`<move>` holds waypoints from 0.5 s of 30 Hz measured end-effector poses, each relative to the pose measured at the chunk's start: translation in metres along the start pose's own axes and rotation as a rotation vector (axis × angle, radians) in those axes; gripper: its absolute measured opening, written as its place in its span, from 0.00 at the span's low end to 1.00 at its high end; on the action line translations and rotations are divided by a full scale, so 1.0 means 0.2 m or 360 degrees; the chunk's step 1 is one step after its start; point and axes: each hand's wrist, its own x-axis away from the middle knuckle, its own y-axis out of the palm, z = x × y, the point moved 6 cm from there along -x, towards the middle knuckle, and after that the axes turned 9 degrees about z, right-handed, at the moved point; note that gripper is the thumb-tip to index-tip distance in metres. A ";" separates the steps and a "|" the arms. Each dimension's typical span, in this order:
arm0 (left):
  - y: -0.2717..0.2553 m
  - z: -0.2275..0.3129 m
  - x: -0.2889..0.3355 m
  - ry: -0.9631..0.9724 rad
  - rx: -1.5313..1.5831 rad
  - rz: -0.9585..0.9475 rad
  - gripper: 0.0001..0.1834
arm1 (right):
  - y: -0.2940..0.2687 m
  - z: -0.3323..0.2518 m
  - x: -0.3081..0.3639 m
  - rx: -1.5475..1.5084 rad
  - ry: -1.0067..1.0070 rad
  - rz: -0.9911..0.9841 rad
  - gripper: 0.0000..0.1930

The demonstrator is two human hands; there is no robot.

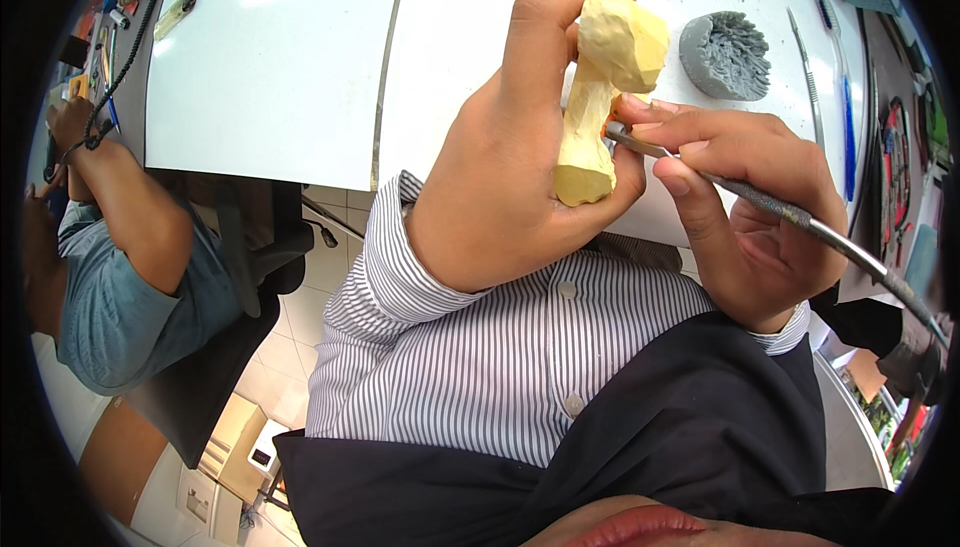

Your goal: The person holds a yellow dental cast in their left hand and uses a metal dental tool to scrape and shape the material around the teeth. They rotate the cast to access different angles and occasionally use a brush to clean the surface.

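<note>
My left hand (500, 167) grips a pale yellow plaster cast (592, 132), chunky at both ends and narrower in the middle, held up over the white table. My fingers wrap its far end and my thumb presses near its lower end. In my right hand (765, 182) is a slim metal carving tool (765, 201) with a knurled grip. Its tip meets the cast's right side, where a little orange-red shows. Some right fingertips also touch the cast there. The exact contact is partly hidden by fingers.
A grey round block (727, 55) with a jagged top lies right of the cast. Farther right are a thin metal instrument (806, 77) and a blue-handled brush (846, 107). At the far left, a person in a blue-grey top (130, 277) sits at the white table (290, 67).
</note>
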 end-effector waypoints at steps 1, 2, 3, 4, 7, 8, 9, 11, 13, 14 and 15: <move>0.00 0.00 0.00 -0.0021 0.0038 0.0026 0.33 | 0.00 -0.01 -0.01 0.0009 0.0006 -0.0009 0.09; 0.00 -0.01 0.00 -0.0026 0.0024 0.0029 0.33 | 0.00 -0.01 -0.01 0.0012 0.0003 -0.0010 0.09; -0.01 0.00 -0.01 -0.0033 0.0020 0.0031 0.33 | 0.00 -0.01 -0.01 0.0020 0.0008 0.0000 0.09; -0.02 0.01 -0.01 -0.0024 -0.0036 0.0011 0.33 | 0.00 -0.01 -0.02 0.0021 0.0008 -0.0003 0.09; -0.01 0.00 0.00 -0.0033 -0.0017 0.0015 0.33 | 0.01 -0.01 -0.01 0.0001 0.0001 -0.0024 0.10; -0.01 0.00 0.00 -0.0034 -0.0017 0.0017 0.33 | 0.01 0.00 -0.01 -0.0007 0.0003 -0.0025 0.10; -0.01 0.00 0.00 -0.0032 -0.0015 0.0017 0.33 | 0.01 0.00 -0.01 -0.0002 0.0021 -0.0009 0.10; -0.01 0.00 0.00 -0.0022 -0.0050 0.0005 0.33 | 0.01 0.00 -0.01 -0.0004 0.0025 0.0001 0.10; -0.02 0.00 0.00 -0.0029 -0.0017 0.0015 0.34 | 0.01 0.00 -0.01 -0.0030 0.0018 -0.0011 0.09; -0.02 0.00 0.00 -0.0036 0.0019 0.0024 0.34 | 0.01 0.00 -0.01 -0.0047 0.0029 -0.0016 0.09; -0.01 -0.01 0.00 -0.0043 0.0055 0.0031 0.34 | 0.01 0.00 -0.01 -0.0072 0.0068 -0.0018 0.09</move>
